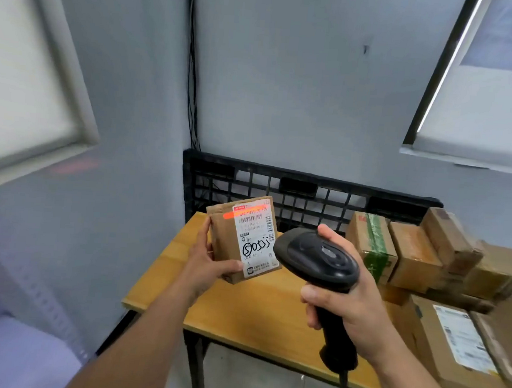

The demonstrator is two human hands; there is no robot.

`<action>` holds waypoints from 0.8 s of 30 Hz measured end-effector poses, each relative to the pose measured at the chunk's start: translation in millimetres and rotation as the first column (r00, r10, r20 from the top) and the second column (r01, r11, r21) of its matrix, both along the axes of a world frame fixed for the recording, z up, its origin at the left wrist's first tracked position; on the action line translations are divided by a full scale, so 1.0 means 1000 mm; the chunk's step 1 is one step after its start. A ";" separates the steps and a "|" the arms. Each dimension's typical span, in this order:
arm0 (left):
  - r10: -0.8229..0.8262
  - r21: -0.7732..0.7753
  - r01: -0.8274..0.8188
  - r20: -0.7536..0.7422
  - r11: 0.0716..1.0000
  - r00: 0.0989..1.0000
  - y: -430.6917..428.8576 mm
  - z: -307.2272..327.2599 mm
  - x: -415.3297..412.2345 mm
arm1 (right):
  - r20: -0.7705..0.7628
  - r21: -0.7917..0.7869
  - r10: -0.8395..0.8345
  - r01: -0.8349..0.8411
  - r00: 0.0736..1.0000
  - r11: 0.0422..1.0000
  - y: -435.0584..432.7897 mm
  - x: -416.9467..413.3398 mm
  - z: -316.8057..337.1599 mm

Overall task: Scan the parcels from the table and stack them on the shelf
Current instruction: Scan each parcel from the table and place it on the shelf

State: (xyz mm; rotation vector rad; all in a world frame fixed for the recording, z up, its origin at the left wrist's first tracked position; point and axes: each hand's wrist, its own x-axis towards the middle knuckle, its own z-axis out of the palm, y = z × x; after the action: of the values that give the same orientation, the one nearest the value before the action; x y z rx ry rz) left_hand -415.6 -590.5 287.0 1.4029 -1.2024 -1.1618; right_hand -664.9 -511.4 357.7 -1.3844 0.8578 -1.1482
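Observation:
My left hand (207,266) holds a small brown cardboard parcel (225,237) upright above the wooden table (248,312), its white shipping label facing me. A red scan line lies across the top of the label, near the barcode. My right hand (350,308) grips the handle of a black handheld barcode scanner (317,260), whose head points at the parcel from the right, a short gap away. The scanner's cable hangs down below my hand.
Several brown parcels (412,255) are piled on the right side of the table, one with green tape (376,249) and one with a white label (463,342). A black plastic pallet (295,187) leans against the wall behind the table. A pale metal shelf (22,344) stands at lower left.

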 end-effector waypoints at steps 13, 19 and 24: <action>0.176 -0.034 -0.174 0.064 0.984 0.982 0.138 0.018 -0.016 | 0.045 0.015 0.139 -0.139 0.989 0.990 0.100 -0.031 -0.003; 0.309 -0.056 -0.305 0.076 0.951 0.948 0.208 0.028 -0.001 | -0.012 -0.070 0.189 -0.189 0.982 0.979 0.123 -0.019 0.000; 0.428 -0.100 -0.421 0.064 0.902 0.902 0.262 0.052 0.022 | 0.008 -0.130 0.299 -0.295 0.954 0.947 0.137 0.006 0.011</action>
State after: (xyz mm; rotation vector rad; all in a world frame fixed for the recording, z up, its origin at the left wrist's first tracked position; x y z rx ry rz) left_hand -394.0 -328.1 338.7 1.5643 -0.9237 -0.7442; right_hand -658.7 -374.0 368.9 -1.5394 0.5390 -0.9983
